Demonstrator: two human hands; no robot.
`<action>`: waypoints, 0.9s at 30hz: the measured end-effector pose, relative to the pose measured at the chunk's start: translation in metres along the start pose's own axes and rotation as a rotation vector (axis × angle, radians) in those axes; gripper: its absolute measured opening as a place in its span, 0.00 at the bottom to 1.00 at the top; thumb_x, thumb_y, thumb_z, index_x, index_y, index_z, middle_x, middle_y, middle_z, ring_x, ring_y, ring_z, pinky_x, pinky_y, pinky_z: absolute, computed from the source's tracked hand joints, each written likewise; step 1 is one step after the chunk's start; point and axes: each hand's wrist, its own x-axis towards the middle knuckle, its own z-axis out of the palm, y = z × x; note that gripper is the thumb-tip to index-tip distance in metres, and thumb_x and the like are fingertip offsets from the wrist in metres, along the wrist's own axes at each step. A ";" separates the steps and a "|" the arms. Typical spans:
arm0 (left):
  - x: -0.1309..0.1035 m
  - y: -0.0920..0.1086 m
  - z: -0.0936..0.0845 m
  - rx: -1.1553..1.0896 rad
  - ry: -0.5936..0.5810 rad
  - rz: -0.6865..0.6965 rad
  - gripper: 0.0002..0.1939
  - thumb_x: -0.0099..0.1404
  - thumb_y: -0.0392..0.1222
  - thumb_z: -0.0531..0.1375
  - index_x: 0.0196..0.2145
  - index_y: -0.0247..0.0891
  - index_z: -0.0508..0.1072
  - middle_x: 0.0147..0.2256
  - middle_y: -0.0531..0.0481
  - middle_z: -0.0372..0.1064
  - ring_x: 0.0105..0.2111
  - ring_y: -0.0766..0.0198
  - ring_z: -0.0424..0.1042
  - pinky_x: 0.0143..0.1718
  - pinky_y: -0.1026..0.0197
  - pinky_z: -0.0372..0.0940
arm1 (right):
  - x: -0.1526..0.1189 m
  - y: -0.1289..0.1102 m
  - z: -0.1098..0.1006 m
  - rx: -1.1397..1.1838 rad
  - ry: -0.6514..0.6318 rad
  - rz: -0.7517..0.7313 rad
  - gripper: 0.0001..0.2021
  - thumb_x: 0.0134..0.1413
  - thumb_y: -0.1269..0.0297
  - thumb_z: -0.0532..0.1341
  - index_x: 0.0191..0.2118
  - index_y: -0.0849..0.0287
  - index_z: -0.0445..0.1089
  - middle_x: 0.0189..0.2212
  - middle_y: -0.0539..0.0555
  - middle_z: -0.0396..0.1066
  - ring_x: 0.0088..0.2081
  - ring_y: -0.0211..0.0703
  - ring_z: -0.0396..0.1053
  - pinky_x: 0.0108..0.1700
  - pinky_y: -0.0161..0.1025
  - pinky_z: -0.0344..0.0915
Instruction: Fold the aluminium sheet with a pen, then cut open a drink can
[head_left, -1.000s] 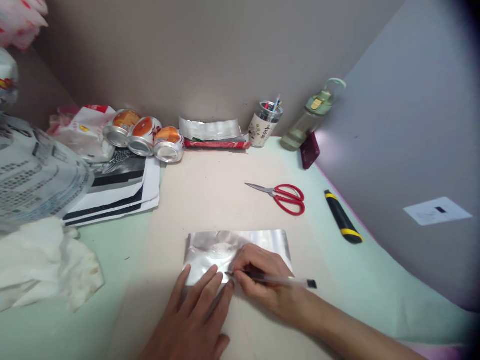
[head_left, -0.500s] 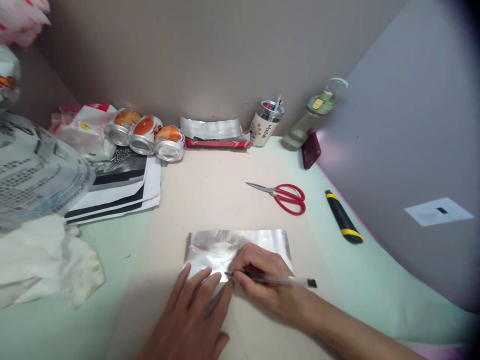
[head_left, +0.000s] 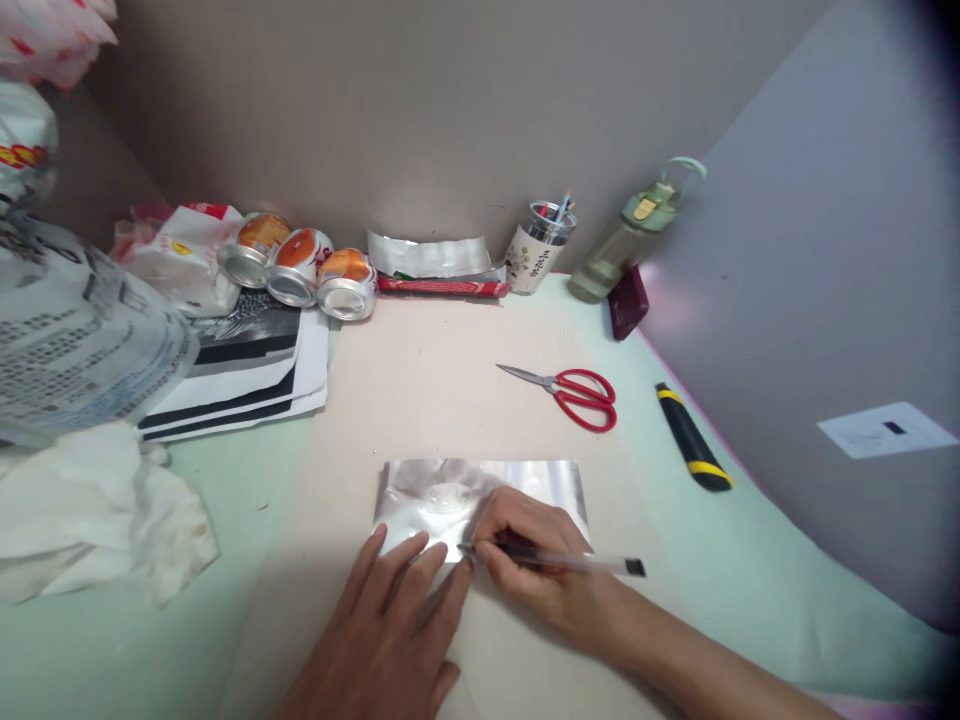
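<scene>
Silvery sheet [head_left: 442,500], lower edge partly behind fingers [head_left: 452,595]

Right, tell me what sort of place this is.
Probably a desk or craft table, set in a corner: there are red-handled scissors, a pencil cup, and a pen in the right hand, its tip at a shiny sheet.

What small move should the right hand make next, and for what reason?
Probably one short pen stroke: the right hand grips the pen, its tip appears to meet the silvery sheet, and the left hand has fingers over the near edge, seemingly steadying it.
</scene>
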 end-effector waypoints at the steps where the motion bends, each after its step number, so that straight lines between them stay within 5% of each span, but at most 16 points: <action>1: 0.000 0.000 0.001 0.001 -0.011 0.000 0.21 0.70 0.54 0.56 0.55 0.42 0.70 0.49 0.52 0.76 0.51 0.55 0.69 0.58 0.47 0.51 | 0.000 0.000 0.000 0.002 0.000 -0.006 0.07 0.60 0.73 0.58 0.30 0.58 0.66 0.28 0.49 0.67 0.31 0.39 0.64 0.32 0.35 0.59; 12: -0.004 0.004 0.011 -0.047 0.089 -0.022 0.20 0.68 0.52 0.58 0.53 0.41 0.71 0.48 0.49 0.74 0.51 0.54 0.67 0.64 0.49 0.43 | -0.001 0.001 0.000 -0.008 -0.024 -0.024 0.08 0.58 0.75 0.58 0.30 0.58 0.66 0.28 0.49 0.65 0.31 0.38 0.63 0.33 0.35 0.58; 16: -0.005 0.003 0.012 -0.032 0.051 -0.030 0.23 0.67 0.53 0.59 0.56 0.41 0.69 0.49 0.49 0.73 0.51 0.54 0.67 0.63 0.48 0.47 | 0.000 0.001 -0.001 0.046 -0.005 0.047 0.07 0.57 0.74 0.58 0.29 0.58 0.67 0.27 0.49 0.66 0.30 0.38 0.63 0.32 0.35 0.58; 23: -0.005 0.005 0.016 -0.086 0.056 -0.048 0.21 0.69 0.54 0.55 0.55 0.42 0.69 0.48 0.51 0.74 0.51 0.56 0.68 0.66 0.48 0.39 | 0.009 -0.006 -0.008 0.380 0.004 0.280 0.06 0.59 0.66 0.60 0.31 0.59 0.68 0.25 0.48 0.66 0.27 0.36 0.61 0.29 0.33 0.57; 27: -0.002 0.004 0.009 -0.061 0.047 -0.036 0.20 0.71 0.53 0.53 0.55 0.42 0.69 0.49 0.51 0.75 0.51 0.56 0.69 0.63 0.48 0.43 | 0.008 -0.004 0.001 0.283 0.058 0.222 0.07 0.59 0.68 0.59 0.29 0.59 0.67 0.26 0.48 0.66 0.28 0.37 0.61 0.30 0.34 0.57</action>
